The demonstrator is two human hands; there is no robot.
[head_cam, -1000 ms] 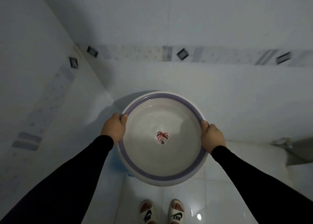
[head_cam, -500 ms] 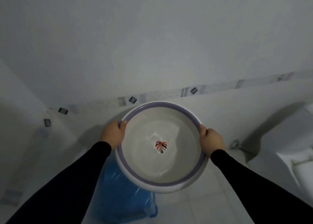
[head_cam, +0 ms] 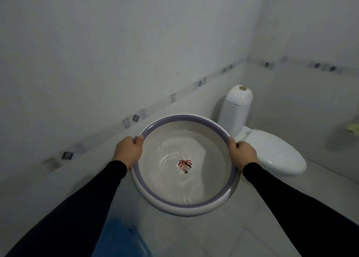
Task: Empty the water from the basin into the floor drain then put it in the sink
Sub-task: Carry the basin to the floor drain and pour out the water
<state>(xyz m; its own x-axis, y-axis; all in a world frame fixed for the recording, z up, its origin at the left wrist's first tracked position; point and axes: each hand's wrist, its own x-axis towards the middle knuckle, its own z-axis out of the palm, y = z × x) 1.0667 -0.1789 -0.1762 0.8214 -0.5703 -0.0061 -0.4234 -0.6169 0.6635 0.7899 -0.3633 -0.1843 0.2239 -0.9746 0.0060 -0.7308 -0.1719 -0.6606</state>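
You stand in a grey tiled room; a patterned border strip (head_cam: 147, 113) runs along the walls. A white toilet (head_cam: 272, 152) sits in the corner, lid closed. Above the tiled floor (head_cam: 194, 237) you hold the round basin (head_cam: 184, 208), with water inside. Your left hand (head_cam: 127, 153) and right hand (head_cam: 242, 154) clench its opposite rims.

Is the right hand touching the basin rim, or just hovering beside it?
Touching. The head view shows the right hand wrapped over the basin rim, thumb on the purple band, no gap.
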